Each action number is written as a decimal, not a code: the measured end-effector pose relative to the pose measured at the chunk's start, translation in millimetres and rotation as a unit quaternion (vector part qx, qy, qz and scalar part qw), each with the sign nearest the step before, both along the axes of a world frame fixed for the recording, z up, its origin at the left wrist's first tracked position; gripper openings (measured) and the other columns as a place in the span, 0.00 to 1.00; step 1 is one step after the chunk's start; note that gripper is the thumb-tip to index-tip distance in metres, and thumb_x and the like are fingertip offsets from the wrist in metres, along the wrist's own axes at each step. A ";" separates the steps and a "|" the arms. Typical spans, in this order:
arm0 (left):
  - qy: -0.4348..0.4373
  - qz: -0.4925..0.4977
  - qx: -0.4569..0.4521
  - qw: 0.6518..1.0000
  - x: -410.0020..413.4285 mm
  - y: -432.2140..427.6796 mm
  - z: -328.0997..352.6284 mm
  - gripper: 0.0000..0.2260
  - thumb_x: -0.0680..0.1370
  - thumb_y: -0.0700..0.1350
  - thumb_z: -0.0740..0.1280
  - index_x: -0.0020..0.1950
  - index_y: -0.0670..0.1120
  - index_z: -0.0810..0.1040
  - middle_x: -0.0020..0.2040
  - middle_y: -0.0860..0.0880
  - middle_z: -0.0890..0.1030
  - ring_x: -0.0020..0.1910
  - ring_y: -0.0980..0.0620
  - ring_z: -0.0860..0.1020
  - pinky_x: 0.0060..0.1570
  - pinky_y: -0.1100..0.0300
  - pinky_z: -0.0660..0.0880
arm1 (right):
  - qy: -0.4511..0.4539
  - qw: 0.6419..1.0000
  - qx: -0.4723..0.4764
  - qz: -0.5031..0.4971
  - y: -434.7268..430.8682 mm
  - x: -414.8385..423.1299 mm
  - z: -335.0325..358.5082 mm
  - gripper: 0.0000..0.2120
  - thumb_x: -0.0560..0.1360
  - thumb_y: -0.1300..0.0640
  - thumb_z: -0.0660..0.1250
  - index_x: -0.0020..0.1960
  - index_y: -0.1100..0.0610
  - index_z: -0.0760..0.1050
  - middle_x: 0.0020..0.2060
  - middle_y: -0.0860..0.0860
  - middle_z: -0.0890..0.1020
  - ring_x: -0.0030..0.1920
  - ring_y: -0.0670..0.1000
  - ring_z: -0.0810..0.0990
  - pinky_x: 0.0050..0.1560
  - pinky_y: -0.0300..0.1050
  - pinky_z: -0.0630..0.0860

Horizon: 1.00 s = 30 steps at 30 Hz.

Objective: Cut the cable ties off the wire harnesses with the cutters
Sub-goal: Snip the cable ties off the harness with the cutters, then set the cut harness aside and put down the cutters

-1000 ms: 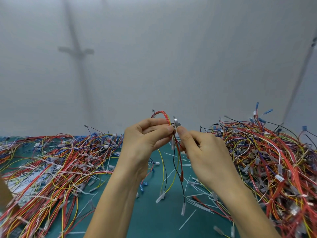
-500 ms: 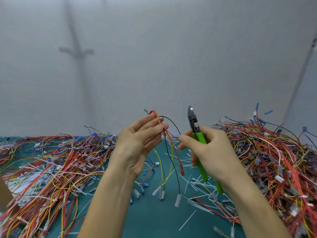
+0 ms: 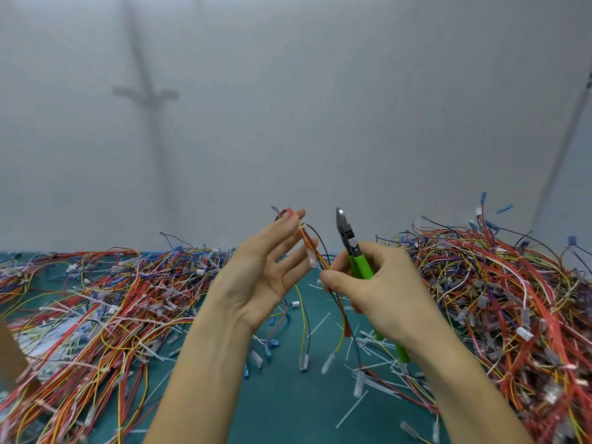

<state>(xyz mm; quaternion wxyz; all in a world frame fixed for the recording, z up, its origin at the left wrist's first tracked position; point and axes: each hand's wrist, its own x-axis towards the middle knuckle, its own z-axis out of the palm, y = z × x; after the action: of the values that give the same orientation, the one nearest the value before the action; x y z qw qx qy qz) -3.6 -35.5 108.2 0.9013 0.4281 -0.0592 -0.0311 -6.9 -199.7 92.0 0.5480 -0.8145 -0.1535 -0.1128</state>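
Left hand (image 3: 256, 277) with fingers (image 3: 285, 226) released, touching harness (image 3: 313, 259), right hand (image 3: 384, 290) grasping green cutters (image 3: 360, 264) upright, thumb pinching harness, wire piles (image 3: 96, 299) on bench (image 3: 288, 411)

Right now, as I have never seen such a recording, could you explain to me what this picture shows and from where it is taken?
There is no machine here. A person works with bare hands, and the only camera sits on their head, looking forward and down. The left hand, with its fingers straight, supports a small wire harness whose ends hang down. The right hand grips the green-handled cutters, tip up, and its thumb seems to touch the same wires. On the green mat lie two big heaps of wires, the left pile and the right pile. Cut white tie pieces lie between them. Behind is a plain grey wall.
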 end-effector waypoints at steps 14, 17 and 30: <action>-0.061 0.179 0.198 0.962 -1.5 25.7 0.9 0.18 0.76 0.34 0.69 0.61 0.53 0.82 0.34 0.48 0.72 0.36 0.54 0.81 0.37 0.63 0.80 | 0.118 0.870 -0.456 -0.144 -5.0 38.1 -75.0 0.27 0.83 0.40 0.45 0.68 0.58 0.67 0.65 0.58 0.70 0.66 0.60 0.66 0.61 0.57 0.68; -0.088 0.176 0.214 0.957 -4.3 25.2 2.0 0.19 0.75 0.34 0.69 0.60 0.54 0.83 0.36 0.46 0.73 0.39 0.53 0.80 0.37 0.64 0.79 | 0.115 0.844 -0.506 -0.134 -2.5 42.5 -93.8 0.26 0.83 0.39 0.48 0.69 0.58 0.63 0.67 0.57 0.68 0.67 0.59 0.64 0.63 0.56 0.66; -0.165 0.184 0.193 0.950 -10.8 23.8 9.3 0.18 0.73 0.34 0.69 0.55 0.54 0.85 0.38 0.44 0.74 0.39 0.49 0.79 0.44 0.60 0.80 | 0.103 0.830 -0.536 -0.112 8.0 41.1 -124.5 0.21 0.82 0.40 0.51 0.66 0.55 0.60 0.64 0.55 0.64 0.63 0.58 0.64 0.62 0.53 0.65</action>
<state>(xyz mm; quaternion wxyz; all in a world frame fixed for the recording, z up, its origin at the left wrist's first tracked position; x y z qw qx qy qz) -14.4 -11.8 117.6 0.7690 0.5969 -0.1198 0.1950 34.2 -191.6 -32.5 0.0210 -0.9989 -0.0402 0.0111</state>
